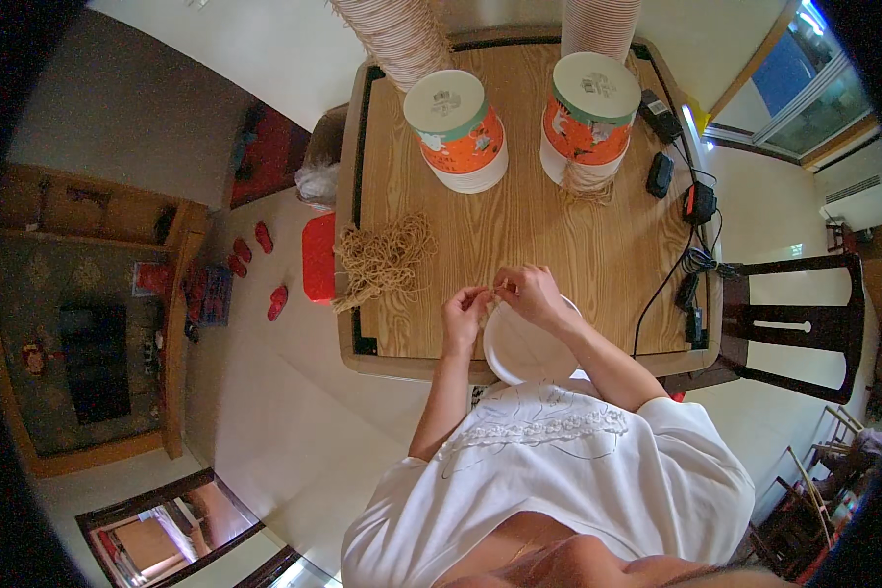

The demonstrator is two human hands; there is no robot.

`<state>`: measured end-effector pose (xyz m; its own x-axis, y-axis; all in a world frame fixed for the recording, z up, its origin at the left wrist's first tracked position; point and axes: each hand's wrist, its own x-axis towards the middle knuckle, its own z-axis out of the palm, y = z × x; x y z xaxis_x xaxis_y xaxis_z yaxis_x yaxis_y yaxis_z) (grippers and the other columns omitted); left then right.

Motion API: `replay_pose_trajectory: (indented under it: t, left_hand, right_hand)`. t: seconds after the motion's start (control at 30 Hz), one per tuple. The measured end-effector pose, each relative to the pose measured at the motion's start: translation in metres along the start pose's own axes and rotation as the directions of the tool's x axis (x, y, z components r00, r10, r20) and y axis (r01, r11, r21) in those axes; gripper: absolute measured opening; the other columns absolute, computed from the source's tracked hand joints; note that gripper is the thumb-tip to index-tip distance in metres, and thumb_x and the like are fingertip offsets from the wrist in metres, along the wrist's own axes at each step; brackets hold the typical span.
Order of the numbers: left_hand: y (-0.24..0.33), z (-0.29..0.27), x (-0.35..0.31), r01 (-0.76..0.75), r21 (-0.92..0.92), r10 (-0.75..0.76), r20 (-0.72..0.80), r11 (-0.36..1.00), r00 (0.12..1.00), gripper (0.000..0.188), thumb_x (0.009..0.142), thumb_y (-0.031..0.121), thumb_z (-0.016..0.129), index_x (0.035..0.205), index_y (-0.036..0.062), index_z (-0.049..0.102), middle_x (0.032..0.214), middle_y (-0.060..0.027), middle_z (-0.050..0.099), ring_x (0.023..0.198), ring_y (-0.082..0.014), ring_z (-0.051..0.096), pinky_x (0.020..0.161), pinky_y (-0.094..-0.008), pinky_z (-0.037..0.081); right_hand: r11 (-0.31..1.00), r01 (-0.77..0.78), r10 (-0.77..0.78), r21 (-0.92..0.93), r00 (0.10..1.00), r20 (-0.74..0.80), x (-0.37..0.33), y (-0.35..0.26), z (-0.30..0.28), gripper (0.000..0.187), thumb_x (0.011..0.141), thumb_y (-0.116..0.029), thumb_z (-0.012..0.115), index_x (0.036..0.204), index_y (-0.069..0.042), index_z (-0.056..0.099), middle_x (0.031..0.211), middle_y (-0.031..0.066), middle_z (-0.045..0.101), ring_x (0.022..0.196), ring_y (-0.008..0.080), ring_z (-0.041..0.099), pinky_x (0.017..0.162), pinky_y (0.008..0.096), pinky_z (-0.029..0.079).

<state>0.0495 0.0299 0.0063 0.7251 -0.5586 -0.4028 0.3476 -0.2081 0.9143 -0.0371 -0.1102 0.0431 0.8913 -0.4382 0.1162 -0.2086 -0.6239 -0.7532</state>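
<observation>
My left hand [465, 316] and my right hand [528, 291] meet at the far left rim of a white paper bucket [526, 349] at the table's near edge. The fingers of both hands are pinched close together. What lies between the fingertips is too small to make out. My right wrist passes over the bucket, whose open mouth faces up at me. Left of my hands lies a loose heap of brown twine [387, 257].
Two upturned stacks of orange-and-white paper buckets, one left [462, 137] and one right [587, 122], stand at the far side. Taller bucket stacks [390, 39] rise behind. Black adapters [699, 203] and cables line the table's right side. A red stool [318, 259] and a dark chair [799, 326] flank the table.
</observation>
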Motion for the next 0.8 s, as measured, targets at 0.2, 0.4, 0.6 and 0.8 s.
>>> replay_pose_trajectory:
  t: [0.2,0.4,0.6,0.8]
  left_hand:
    - [0.004,0.004,-0.002,0.026,0.016,-0.025,-0.030,1.000,0.999,0.014,0.082,0.007,0.060,0.094,0.0019,0.059,0.080,-0.0028,0.061,0.071,-0.0111,0.057,0.063,-0.0219,0.047]
    - [0.006,0.004,-0.003,0.018,0.034,-0.016,-0.034,0.999,0.999,0.013,0.083,0.008,0.059,0.094,0.0020,0.060,0.080,-0.0026,0.061,0.069,-0.0104,0.056,0.062,-0.0212,0.046]
    - [-0.002,0.002,0.000,0.024,-0.015,-0.024,-0.032,1.000,0.999,0.012,0.084,0.008,0.057,0.094,0.0026,0.060,0.081,-0.0024,0.061,0.069,-0.0102,0.057,0.061,-0.0213,0.046]
    - [-0.005,0.002,0.001,0.003,-0.025,-0.003,-0.020,1.000,1.000,0.012,0.084,0.009,0.057,0.094,0.0033,0.059,0.082,-0.0027,0.061,0.071,-0.0106,0.058,0.063,-0.0219,0.047]
  right_hand:
    - [0.998,0.039,-0.039,-0.053,0.999,0.014,0.000,0.002,-0.002,0.007,0.070,-0.014,0.061,0.074,-0.009,0.061,0.067,0.0063,0.061,0.066,0.0241,0.059,0.061,0.0373,0.046]
    - [0.993,0.081,-0.078,-0.086,0.996,0.030,-0.001,-0.001,-0.005,0.007,0.071,-0.016,0.061,0.075,-0.011,0.063,0.068,0.0057,0.061,0.066,0.0244,0.058,0.061,0.0372,0.046]
    - [0.996,0.033,-0.025,-0.085,0.995,0.096,-0.002,-0.001,-0.005,0.011,0.075,-0.025,0.058,0.078,-0.018,0.065,0.073,0.0056,0.060,0.076,0.0257,0.058,0.067,0.0413,0.041]
    - [0.988,0.057,-0.047,-0.142,0.996,0.073,-0.003,-0.005,-0.004,0.007,0.073,-0.016,0.058,0.076,-0.012,0.063,0.073,0.0048,0.061,0.074,0.0242,0.057,0.067,0.0394,0.040]
